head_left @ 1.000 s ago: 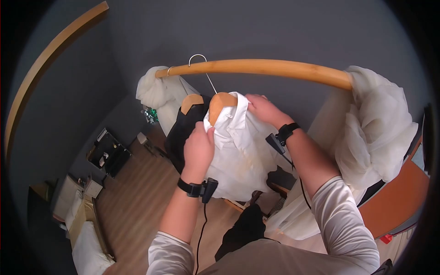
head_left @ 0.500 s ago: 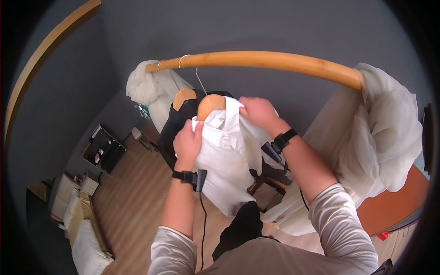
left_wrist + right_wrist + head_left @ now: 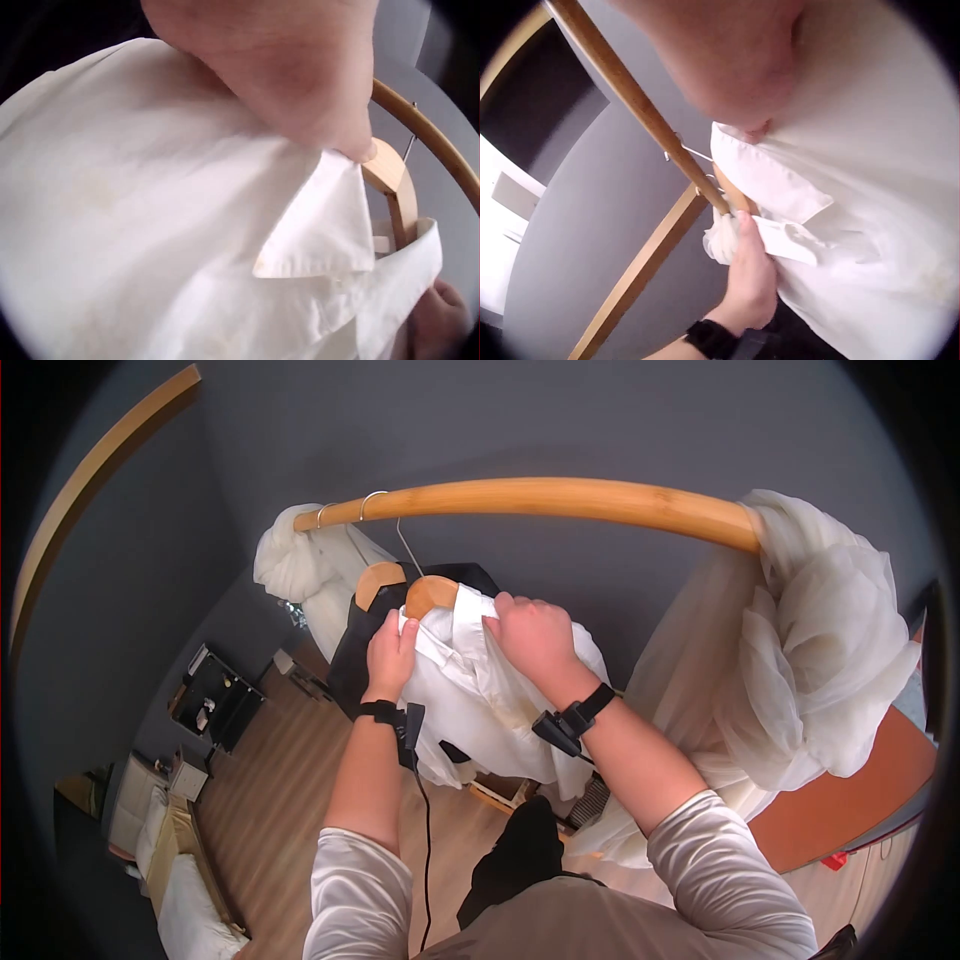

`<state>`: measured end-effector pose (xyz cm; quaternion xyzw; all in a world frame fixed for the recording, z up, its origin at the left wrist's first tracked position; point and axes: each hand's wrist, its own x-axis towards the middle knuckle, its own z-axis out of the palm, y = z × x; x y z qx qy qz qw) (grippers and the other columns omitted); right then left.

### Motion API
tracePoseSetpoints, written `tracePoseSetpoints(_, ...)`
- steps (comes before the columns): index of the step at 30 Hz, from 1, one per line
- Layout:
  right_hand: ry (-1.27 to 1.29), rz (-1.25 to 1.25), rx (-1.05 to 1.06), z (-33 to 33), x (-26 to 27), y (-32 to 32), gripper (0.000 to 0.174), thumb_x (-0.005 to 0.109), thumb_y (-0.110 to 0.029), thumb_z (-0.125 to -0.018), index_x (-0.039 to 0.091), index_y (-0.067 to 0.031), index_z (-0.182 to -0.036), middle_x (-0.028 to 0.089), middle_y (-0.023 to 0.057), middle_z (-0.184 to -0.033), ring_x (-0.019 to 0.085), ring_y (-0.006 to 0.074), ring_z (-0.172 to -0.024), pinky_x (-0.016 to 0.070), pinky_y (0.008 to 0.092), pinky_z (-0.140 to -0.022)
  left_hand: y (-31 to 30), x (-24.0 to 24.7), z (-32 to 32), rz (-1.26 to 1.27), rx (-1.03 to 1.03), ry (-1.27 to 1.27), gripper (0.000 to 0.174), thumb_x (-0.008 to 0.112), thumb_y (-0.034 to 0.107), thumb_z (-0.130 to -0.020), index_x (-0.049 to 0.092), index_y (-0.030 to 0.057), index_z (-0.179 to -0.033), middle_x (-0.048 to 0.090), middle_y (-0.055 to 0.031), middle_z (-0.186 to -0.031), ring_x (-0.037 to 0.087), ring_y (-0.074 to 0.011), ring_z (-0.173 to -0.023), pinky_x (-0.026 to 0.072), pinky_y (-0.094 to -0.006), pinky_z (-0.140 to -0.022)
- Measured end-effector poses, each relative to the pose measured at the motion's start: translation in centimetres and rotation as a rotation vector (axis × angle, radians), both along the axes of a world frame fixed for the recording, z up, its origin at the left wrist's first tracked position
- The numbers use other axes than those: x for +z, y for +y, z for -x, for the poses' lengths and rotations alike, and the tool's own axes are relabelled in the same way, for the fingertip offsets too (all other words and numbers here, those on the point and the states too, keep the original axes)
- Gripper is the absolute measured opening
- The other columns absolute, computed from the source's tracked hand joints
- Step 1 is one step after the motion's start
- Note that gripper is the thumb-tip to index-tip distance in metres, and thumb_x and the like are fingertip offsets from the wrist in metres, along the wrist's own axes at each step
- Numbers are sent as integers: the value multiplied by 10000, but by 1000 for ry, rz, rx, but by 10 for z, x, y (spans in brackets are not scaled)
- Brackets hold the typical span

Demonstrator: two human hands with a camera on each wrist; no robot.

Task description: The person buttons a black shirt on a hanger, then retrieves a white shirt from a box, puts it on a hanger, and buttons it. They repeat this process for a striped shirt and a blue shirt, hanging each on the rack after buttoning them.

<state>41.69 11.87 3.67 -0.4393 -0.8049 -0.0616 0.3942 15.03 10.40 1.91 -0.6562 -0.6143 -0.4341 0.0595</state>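
A white collared shirt (image 3: pixel 445 695) hangs on a wooden hanger (image 3: pixel 432 595), whose metal hook goes over a wooden rod (image 3: pixel 560 497). My left hand (image 3: pixel 390 658) pinches the shirt by its collar, with the thumb on top. On the other side of the collar, my right hand (image 3: pixel 535 642) grips the cloth with bent fingers. In the left wrist view a pointed collar tip (image 3: pixel 322 232) hangs below the left thumb. Faint yellowish marks show on the shirt front. Behind it hangs a black garment (image 3: pixel 345 670) on a second wooden hanger (image 3: pixel 380 582).
Sheer white cloth (image 3: pixel 800 630) is wrapped round the rod's right end, and more cloth (image 3: pixel 290 550) round the left end. An orange-brown surface (image 3: pixel 850 800) stands at the right. A bed (image 3: pixel 200 900) lies at the lower left, beyond wood flooring (image 3: pixel 280 790).
The hanger's hook, raised above the rod a second ago, has come down onto it. The hands and shirt have shifted left in the view, and the right hand has turned further over the collar.
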Motion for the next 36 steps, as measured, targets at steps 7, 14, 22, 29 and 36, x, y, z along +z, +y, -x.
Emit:
tracePoseSetpoints(7,186,-76,209,-20,-23,28,289,689,-288,-920,677,-81,-1121,702,106,-989,664,316,-994,493,442,-922,-27,15,2,-127,-141,-97,253,753,174,-920,687,-37,-1042,657,-123,-1005,639,-279,-866,504,-359,-786)
tracePoseSetpoints(14,163,50,415,-35,-12,32,363,702,-166,-883,676,-77,-1234,671,112,-1114,627,332,-1067,485,429,-957,-57,34,-26,-129,-34,-113,308,837,150,-832,697,-13,-1052,641,-108,-1010,612,-246,-868,497,-340,-786)
tracePoseSetpoints(22,309,-204,386,-47,-31,1,382,686,-78,-862,646,-81,-1242,674,143,-1060,638,345,-1026,511,461,-889,-105,23,-56,-306,3,689,432,849,202,-816,676,74,-1190,583,-144,-1235,573,-361,-1114,462,-458,-958)
tracePoseSetpoints(29,-16,197,464,-32,-48,-30,450,628,-122,-929,590,-185,-1374,694,133,-828,679,377,-748,537,482,-675,-115,-14,-83,149,-67,524,473,706,169,-905,597,119,-1362,675,-134,-798,666,-357,-702,528,-459,-624)
tracePoseSetpoints(36,-226,206,185,-2,-62,3,268,569,-81,-923,669,-121,-1168,712,157,-842,701,363,-740,554,467,-669,-75,-50,-90,274,128,497,402,687,182,-913,594,114,-1298,703,-155,-753,688,-385,-696,532,-496,-623)
